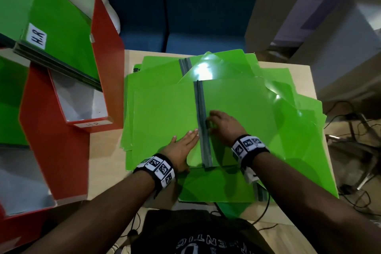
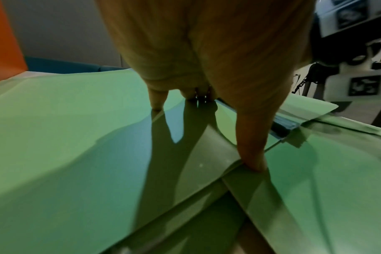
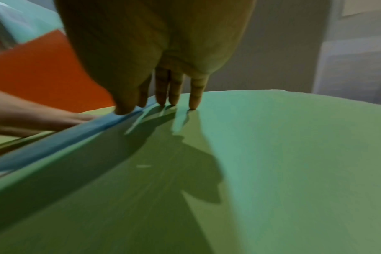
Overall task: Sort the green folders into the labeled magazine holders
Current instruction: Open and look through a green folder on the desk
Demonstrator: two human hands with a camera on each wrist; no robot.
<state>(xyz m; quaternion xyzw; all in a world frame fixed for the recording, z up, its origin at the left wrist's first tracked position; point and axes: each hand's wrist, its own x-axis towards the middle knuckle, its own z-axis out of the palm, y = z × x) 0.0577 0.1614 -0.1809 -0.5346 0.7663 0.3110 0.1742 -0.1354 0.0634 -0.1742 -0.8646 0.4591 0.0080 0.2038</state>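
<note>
A loose pile of green folders covers the table. The top folder has a grey spine along its left edge. My left hand lies flat on the green sheet just left of that spine, fingers straight. In the left wrist view, the left hand has its thumb down at a sheet's near edge. My right hand touches the top folder beside the spine. The right wrist view shows this right hand with fingertips on the cover and thumb on the spine.
Red magazine holders stand at the left. One labelled "H.R" holds green folders with an "H.R" tag. A nearer red holder looks open. Bare table shows between. Blue seats are behind, and cables lie at the right.
</note>
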